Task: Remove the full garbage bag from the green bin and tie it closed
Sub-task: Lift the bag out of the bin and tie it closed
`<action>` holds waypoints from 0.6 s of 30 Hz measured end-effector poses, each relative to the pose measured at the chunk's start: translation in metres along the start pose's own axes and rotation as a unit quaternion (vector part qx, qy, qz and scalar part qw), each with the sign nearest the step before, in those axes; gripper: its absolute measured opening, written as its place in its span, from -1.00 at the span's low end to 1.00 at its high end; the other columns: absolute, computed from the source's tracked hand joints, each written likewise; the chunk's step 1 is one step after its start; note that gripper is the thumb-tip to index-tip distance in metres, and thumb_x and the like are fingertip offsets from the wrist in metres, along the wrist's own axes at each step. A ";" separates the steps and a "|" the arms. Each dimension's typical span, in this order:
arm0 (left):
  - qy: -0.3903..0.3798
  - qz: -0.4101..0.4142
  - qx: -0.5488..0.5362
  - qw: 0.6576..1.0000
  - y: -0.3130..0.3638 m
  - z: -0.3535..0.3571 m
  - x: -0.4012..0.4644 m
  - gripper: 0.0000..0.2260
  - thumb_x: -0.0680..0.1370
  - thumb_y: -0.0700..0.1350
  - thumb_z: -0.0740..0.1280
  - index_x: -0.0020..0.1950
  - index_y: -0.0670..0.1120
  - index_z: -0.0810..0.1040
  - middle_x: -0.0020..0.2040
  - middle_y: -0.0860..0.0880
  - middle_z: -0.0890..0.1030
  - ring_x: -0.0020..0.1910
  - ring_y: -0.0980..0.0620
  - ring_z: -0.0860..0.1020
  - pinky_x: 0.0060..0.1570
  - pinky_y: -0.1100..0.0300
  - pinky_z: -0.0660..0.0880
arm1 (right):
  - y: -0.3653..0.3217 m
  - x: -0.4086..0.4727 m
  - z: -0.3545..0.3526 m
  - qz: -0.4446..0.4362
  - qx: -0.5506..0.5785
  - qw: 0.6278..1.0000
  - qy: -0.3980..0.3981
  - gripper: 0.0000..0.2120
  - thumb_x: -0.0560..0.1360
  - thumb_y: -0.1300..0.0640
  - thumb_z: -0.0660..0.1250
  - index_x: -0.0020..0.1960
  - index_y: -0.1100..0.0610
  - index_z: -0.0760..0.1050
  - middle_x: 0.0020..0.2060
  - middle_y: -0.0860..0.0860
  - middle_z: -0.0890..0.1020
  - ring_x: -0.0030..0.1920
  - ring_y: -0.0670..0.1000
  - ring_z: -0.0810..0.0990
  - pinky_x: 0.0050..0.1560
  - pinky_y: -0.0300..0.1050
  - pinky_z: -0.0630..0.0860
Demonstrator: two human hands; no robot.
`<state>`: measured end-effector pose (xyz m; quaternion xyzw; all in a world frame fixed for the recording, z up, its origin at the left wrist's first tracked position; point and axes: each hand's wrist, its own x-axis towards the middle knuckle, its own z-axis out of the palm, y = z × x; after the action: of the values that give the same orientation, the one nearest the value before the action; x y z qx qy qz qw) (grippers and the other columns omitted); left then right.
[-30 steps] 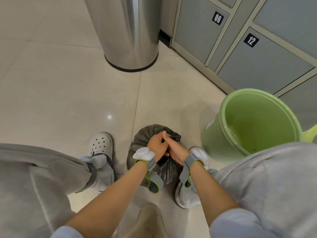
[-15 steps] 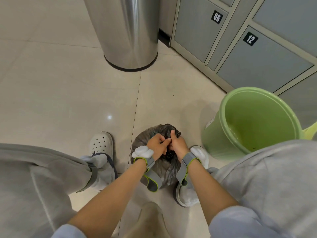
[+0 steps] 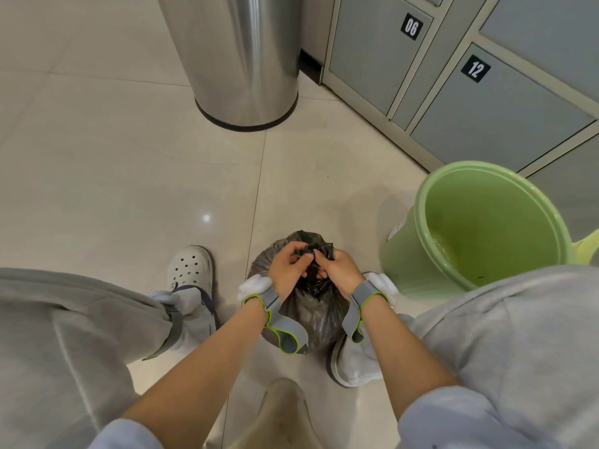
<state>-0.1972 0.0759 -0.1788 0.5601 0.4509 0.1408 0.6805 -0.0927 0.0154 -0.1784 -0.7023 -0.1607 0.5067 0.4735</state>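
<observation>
A dark, full garbage bag (image 3: pixel 312 314) stands on the tiled floor between my feet. Its gathered neck sticks up between my hands. My left hand (image 3: pixel 287 270) pinches the bunched plastic from the left, and my right hand (image 3: pixel 337 273) grips it from the right, fingers closed on the twisted top. The green bin (image 3: pixel 428 267) stands to the right of the bag, apart from it, with no bag inside and a little liquid at its bottom.
A tall steel cylinder bin (image 3: pixel 240 59) stands ahead on the floor. Grey lockers (image 3: pixel 486 102) numbered 06 and 12 line the right wall. My white clog (image 3: pixel 191 270) is left of the bag, my knees frame both sides.
My hands have shifted on the bag's neck, from clasped together to working the bunched top with the fingertips. The bag and the green bin have stayed in place.
</observation>
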 end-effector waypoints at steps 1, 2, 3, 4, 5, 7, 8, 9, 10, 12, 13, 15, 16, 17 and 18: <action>0.021 0.007 0.000 1.000 -0.002 0.001 0.001 -0.88 0.55 -0.23 0.26 0.07 -0.19 0.52 -0.39 -0.07 0.46 -0.48 0.12 0.43 -0.33 0.29 0.40 | -0.001 0.000 -0.001 0.007 0.006 1.000 -0.003 -0.70 0.58 0.25 0.19 -0.32 0.10 0.43 -0.58 -0.02 0.37 -0.61 -0.15 0.32 -0.45 -0.26 0.32; 0.037 0.009 -0.012 0.999 -0.002 0.001 0.002 -0.93 0.55 -0.24 0.26 -0.03 -0.18 0.53 -0.41 -0.07 0.45 -0.52 0.17 0.42 -0.37 0.33 0.39 | -0.001 -0.001 -0.001 0.012 0.015 1.000 -0.005 -0.70 0.58 0.25 0.19 -0.32 0.11 0.42 -0.57 -0.02 0.38 -0.63 -0.18 0.32 -0.45 -0.27 0.33; 0.049 0.004 -0.031 0.998 -0.002 0.001 0.003 -0.91 0.56 -0.23 0.25 -0.13 -0.14 0.52 -0.43 -0.07 0.42 -0.54 0.18 0.42 -0.38 0.33 0.39 | -0.002 -0.001 0.000 0.016 0.029 0.999 -0.006 -0.70 0.58 0.25 0.19 -0.33 0.13 0.41 -0.54 0.00 0.38 -0.64 -0.19 0.32 -0.43 -0.27 0.32; 0.052 -0.009 -0.067 0.996 -0.003 0.001 0.004 -0.84 0.57 -0.22 0.23 -0.20 -0.10 0.50 -0.44 -0.06 0.40 -0.53 0.16 0.42 -0.37 0.30 0.39 | -0.002 -0.002 0.001 0.018 0.047 0.999 -0.008 -0.70 0.58 0.24 0.19 -0.33 0.14 0.39 -0.50 0.03 0.36 -0.64 -0.19 0.31 -0.41 -0.24 0.31; 0.044 -0.027 -0.114 0.992 -0.002 0.000 0.004 -0.80 0.59 -0.19 0.21 -0.24 -0.08 0.49 -0.45 -0.05 0.40 -0.50 0.11 0.42 -0.37 0.26 0.41 | -0.002 -0.002 0.002 0.020 0.068 0.997 -0.011 -0.70 0.59 0.23 0.17 -0.32 0.15 0.39 -0.46 0.04 0.35 -0.63 -0.18 0.30 -0.39 -0.22 0.29; -0.004 -0.053 -0.220 0.974 -0.001 -0.002 0.003 -0.76 0.61 -0.13 0.17 -0.22 -0.10 0.50 -0.49 -0.03 0.46 -0.50 0.04 0.48 -0.39 0.20 0.52 | -0.003 -0.004 0.003 0.027 0.108 0.994 -0.016 -0.71 0.61 0.19 0.14 -0.28 0.15 0.41 -0.44 0.05 0.36 -0.60 -0.15 0.31 -0.41 -0.23 0.28; -0.030 -0.061 -0.257 0.964 -0.002 -0.002 0.003 -0.76 0.61 -0.11 0.16 -0.20 -0.11 0.51 -0.48 -0.02 0.49 -0.48 0.02 0.50 -0.38 0.18 0.56 | -0.005 -0.005 0.003 0.030 0.130 0.991 -0.017 -0.72 0.61 0.18 0.13 -0.26 0.16 0.42 -0.43 0.05 0.37 -0.60 -0.14 0.31 -0.44 -0.26 0.30; -0.048 -0.067 -0.266 0.961 -0.002 -0.003 0.003 -0.76 0.61 -0.10 0.16 -0.19 -0.12 0.52 -0.45 -0.04 0.50 -0.44 0.00 0.51 -0.32 0.15 0.58 | -0.006 -0.006 0.002 0.033 0.153 0.988 -0.014 -0.73 0.61 0.17 0.12 -0.23 0.17 0.43 -0.44 0.06 0.40 -0.60 -0.14 0.33 -0.47 -0.29 0.32; -0.058 -0.071 -0.265 0.960 -0.003 -0.003 0.004 -0.76 0.61 -0.11 0.15 -0.18 -0.13 0.52 -0.41 -0.06 0.49 -0.39 -0.03 0.50 -0.25 0.11 0.55 | -0.008 -0.006 0.002 0.034 0.177 0.983 -0.014 -0.73 0.62 0.17 0.10 -0.21 0.18 0.44 -0.45 0.07 0.43 -0.60 -0.13 0.36 -0.48 -0.30 0.35; -0.068 -0.065 -0.198 0.976 -0.001 -0.004 0.005 -0.77 0.61 -0.16 0.15 -0.21 -0.15 0.48 -0.35 -0.11 0.43 -0.32 -0.05 0.44 -0.17 0.14 0.42 | -0.011 -0.008 0.000 0.037 0.210 0.977 -0.016 -0.72 0.63 0.19 0.07 -0.20 0.20 0.44 -0.47 0.10 0.48 -0.55 -0.06 0.39 -0.44 -0.27 0.39; -0.072 -0.063 -0.140 0.986 0.000 -0.007 0.006 -0.76 0.60 -0.20 0.16 -0.26 -0.14 0.45 -0.36 -0.11 0.40 -0.32 -0.03 0.40 -0.20 0.19 0.36 | -0.012 -0.008 0.000 0.040 0.209 0.977 -0.012 -0.72 0.63 0.20 0.06 -0.21 0.19 0.43 -0.44 0.11 0.46 -0.49 -0.03 0.37 -0.39 -0.23 0.37; -0.087 -0.038 -0.002 0.996 0.002 -0.013 0.007 -0.70 0.59 -0.22 0.18 -0.37 -0.11 0.40 -0.39 -0.08 0.37 -0.35 0.03 0.34 -0.24 0.24 0.29 | -0.010 -0.008 0.001 0.045 0.181 0.982 0.002 -0.71 0.62 0.21 0.07 -0.24 0.18 0.42 -0.34 0.11 0.45 -0.37 0.01 0.36 -0.28 -0.17 0.35; -0.096 -0.021 0.066 0.993 0.002 -0.015 0.008 -0.67 0.59 -0.19 0.19 -0.40 -0.09 0.41 -0.38 -0.08 0.40 -0.35 0.06 0.36 -0.22 0.25 0.30 | -0.009 -0.007 0.002 0.045 0.161 0.986 0.008 -0.71 0.62 0.22 0.08 -0.25 0.17 0.42 -0.30 0.11 0.47 -0.31 0.02 0.41 -0.21 -0.15 0.38; -0.101 -0.011 0.122 0.987 0.002 -0.016 0.008 -0.65 0.59 -0.14 0.20 -0.41 -0.05 0.44 -0.36 -0.07 0.45 -0.33 0.08 0.39 -0.19 0.25 0.32 | -0.008 -0.006 0.003 0.044 0.138 0.989 0.013 -0.70 0.62 0.22 0.09 -0.26 0.16 0.42 -0.27 0.11 0.49 -0.24 0.03 0.45 -0.13 -0.13 0.42; -0.097 0.006 0.170 0.981 0.000 -0.015 0.009 -0.65 0.58 -0.09 0.22 -0.42 -0.01 0.46 -0.35 -0.06 0.50 -0.32 0.10 0.42 -0.17 0.29 0.33 | -0.008 -0.005 0.003 0.039 0.107 0.993 0.017 -0.70 0.61 0.22 0.11 -0.27 0.15 0.43 -0.24 0.12 0.51 -0.19 0.04 0.48 -0.05 -0.10 0.44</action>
<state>-0.2044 0.0918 -0.1823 0.6813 0.3968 0.0113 0.6150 -0.0951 0.0173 -0.1691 -0.6619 -0.0693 0.5269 0.5287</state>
